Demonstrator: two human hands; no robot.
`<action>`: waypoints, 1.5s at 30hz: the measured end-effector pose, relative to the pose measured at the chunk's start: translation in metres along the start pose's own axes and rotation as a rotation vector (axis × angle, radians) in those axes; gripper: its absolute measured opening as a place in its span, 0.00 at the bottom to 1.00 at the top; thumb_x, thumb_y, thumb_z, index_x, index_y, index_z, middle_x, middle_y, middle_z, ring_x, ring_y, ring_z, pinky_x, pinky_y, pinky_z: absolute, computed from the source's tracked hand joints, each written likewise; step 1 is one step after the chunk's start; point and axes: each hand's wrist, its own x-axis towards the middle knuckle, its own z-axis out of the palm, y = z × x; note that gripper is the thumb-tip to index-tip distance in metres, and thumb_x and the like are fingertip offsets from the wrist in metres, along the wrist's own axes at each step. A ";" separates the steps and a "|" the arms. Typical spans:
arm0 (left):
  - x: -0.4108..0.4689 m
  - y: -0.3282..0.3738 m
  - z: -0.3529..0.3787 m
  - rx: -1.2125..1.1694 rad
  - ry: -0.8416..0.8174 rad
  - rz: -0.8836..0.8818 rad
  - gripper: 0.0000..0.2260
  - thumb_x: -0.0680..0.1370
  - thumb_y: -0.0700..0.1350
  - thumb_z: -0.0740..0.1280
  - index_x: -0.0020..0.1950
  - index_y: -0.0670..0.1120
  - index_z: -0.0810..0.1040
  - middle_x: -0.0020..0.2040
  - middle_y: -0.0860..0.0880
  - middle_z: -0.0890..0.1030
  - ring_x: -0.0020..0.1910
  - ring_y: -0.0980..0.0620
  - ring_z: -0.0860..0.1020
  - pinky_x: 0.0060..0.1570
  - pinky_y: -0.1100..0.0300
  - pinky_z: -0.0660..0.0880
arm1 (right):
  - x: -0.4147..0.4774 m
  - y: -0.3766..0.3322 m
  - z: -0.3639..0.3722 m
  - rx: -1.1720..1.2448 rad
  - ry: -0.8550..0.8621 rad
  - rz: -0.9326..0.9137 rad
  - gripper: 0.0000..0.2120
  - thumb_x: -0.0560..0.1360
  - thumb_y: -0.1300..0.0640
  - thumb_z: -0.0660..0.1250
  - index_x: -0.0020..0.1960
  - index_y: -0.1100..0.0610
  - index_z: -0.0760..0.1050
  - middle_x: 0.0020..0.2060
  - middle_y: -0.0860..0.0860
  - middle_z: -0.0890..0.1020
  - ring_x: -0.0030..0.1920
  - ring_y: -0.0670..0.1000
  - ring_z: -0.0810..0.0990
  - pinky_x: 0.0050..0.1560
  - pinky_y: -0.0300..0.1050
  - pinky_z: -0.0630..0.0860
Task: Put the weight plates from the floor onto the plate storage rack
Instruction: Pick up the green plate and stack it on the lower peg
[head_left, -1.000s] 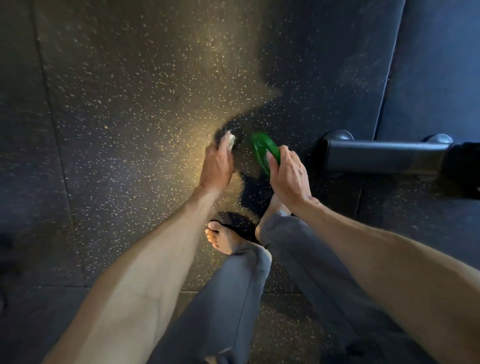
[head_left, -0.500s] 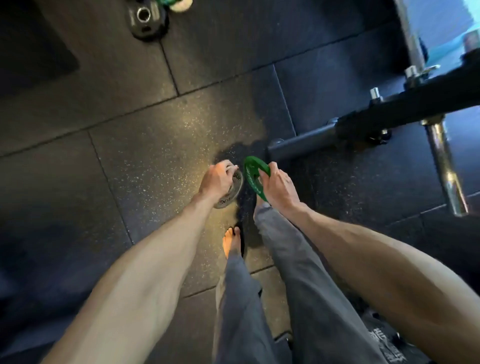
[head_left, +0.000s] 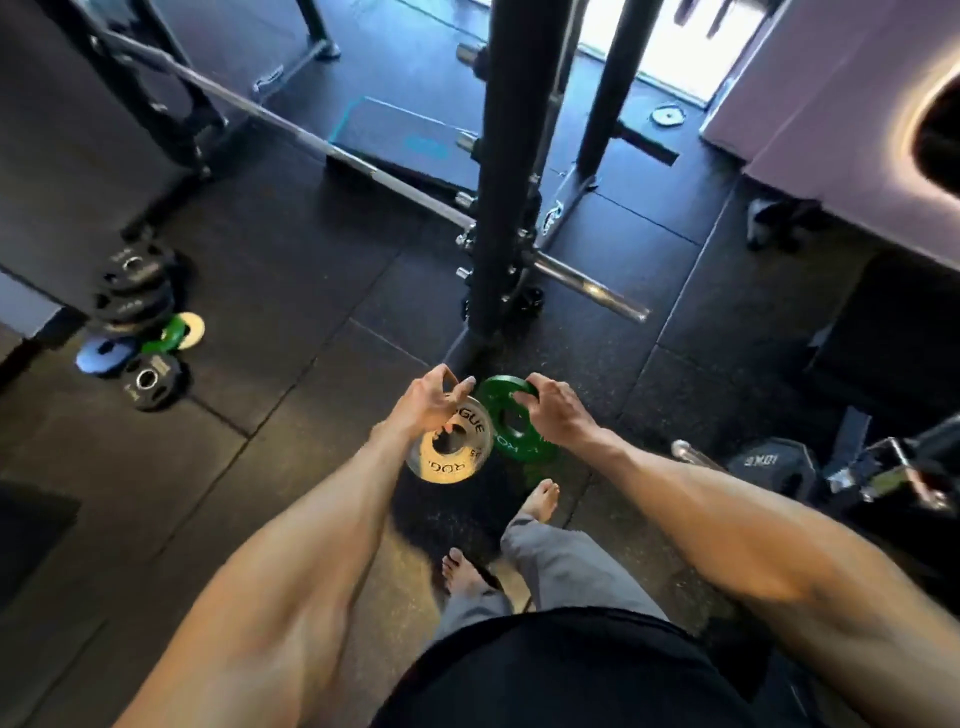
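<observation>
— Why one plate in each hand?

— They're small change plates, light enough to pinch singly. The silver plate (head_left: 451, 440) hangs from my left hand (head_left: 427, 401), its lettered face turned up toward me; my fingers (head_left: 464, 385) are curled over its top rim, closed on it. The green plate (head_left: 514, 419) is in my right hand (head_left: 551, 410), gripped the same way at its upper edge, fingers wrapped over and thumb behind. Both are off the floor, held out in front of me at arm's length, their rims just about touching.

— Why by the rim and not through the hole?

— I reckon it keeps the centre holes free. If they're to slide onto a peg, nothing should block the bore.

— And where would that be?

— Straight ahead stands the black upright (head_left: 511, 171) of the rack, with a chrome peg (head_left: 589, 288) sticking out to the right near its foot. That looks the likely home, though I can't say for certain which peg is meant.

— Is that the lot?

— No. Off to my left, well apart, a pile of plates (head_left: 136, 306) sits on the floor (head_left: 291, 322): black ones stacked, plus a green, a pale yellow and a blue one beside them. So the job is early, by my judgement.

— Anything to watch?

— My bare feet (head_left: 543, 499) are right under the plates. A slipped grip would land there.
</observation>
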 end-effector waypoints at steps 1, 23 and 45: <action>0.005 0.022 0.003 0.080 -0.030 0.042 0.21 0.78 0.65 0.60 0.56 0.48 0.73 0.48 0.47 0.82 0.47 0.48 0.80 0.51 0.50 0.78 | -0.004 0.006 -0.015 0.015 0.022 0.009 0.11 0.81 0.51 0.63 0.55 0.57 0.77 0.49 0.59 0.84 0.49 0.60 0.82 0.47 0.49 0.75; 0.192 0.457 0.159 0.688 -0.318 0.665 0.09 0.77 0.56 0.65 0.54 0.53 0.78 0.47 0.49 0.81 0.45 0.47 0.81 0.46 0.53 0.77 | 0.032 0.234 -0.336 0.190 0.495 0.189 0.06 0.80 0.54 0.65 0.47 0.53 0.70 0.41 0.53 0.82 0.40 0.53 0.80 0.39 0.44 0.69; 0.423 0.709 0.192 0.656 -0.323 0.638 0.07 0.78 0.55 0.66 0.47 0.52 0.73 0.33 0.51 0.79 0.25 0.53 0.79 0.26 0.61 0.75 | 0.256 0.368 -0.581 -0.091 0.568 0.133 0.05 0.78 0.51 0.62 0.49 0.51 0.69 0.42 0.55 0.84 0.43 0.59 0.84 0.42 0.55 0.79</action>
